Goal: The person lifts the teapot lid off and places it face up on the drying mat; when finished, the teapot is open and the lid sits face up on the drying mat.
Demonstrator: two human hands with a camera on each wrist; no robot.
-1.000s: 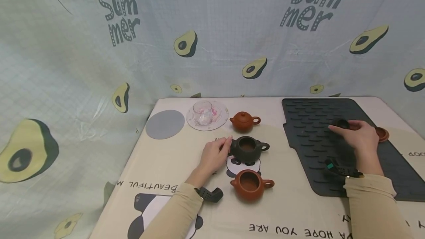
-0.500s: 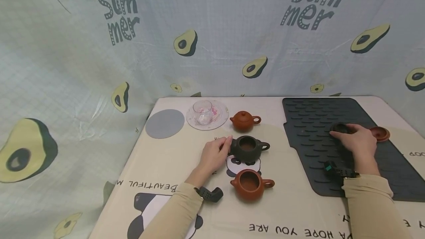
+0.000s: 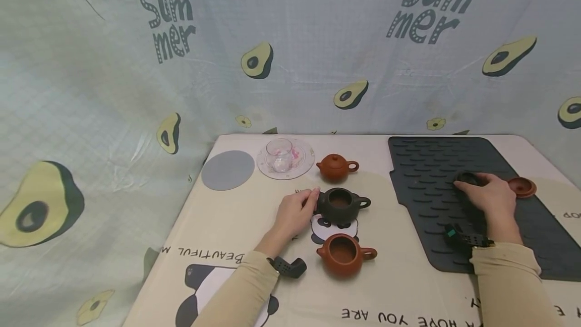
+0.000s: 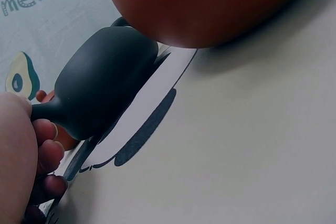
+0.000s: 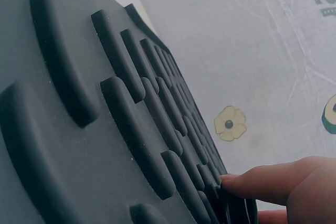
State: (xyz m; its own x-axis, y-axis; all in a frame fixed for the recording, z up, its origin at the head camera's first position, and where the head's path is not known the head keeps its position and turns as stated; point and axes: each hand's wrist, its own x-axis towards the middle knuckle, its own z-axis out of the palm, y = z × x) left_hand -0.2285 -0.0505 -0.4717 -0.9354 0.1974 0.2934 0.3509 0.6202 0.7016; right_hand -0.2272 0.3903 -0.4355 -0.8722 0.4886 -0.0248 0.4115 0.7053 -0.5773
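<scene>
My left hand point(image 3: 292, 215) pinches the spout of a black teapot point(image 3: 341, 210), which stands lidless on the table; in the left wrist view its dark body point(image 4: 105, 77) fills the middle. Over on the dark ridged mat point(image 3: 426, 236), my right hand point(image 3: 492, 198) holds a small black lid point(image 3: 468, 178) between thumb and fingers, at the mat's surface. Only the lid's edge shows in the right wrist view, beside the thumb point(image 5: 262, 182). Just right of that hand lies a reddish-brown lid point(image 3: 523, 187), hollow side up. A lidless reddish-brown teapot point(image 3: 342, 256) stands nearer to me.
Behind the black teapot is a smaller lidded reddish-brown teapot point(image 3: 335, 168). At the back left, a clear glass cup point(image 3: 279, 154) stands on a floral plate point(image 3: 305, 165), beside a grey round mat point(image 3: 228, 170). A patterned curtain point(image 3: 295, 39) hangs behind the table.
My right hand has lowered slightly toward me with the black lid, bringing it down to the mat. The left hand and the teapots keep their places.
</scene>
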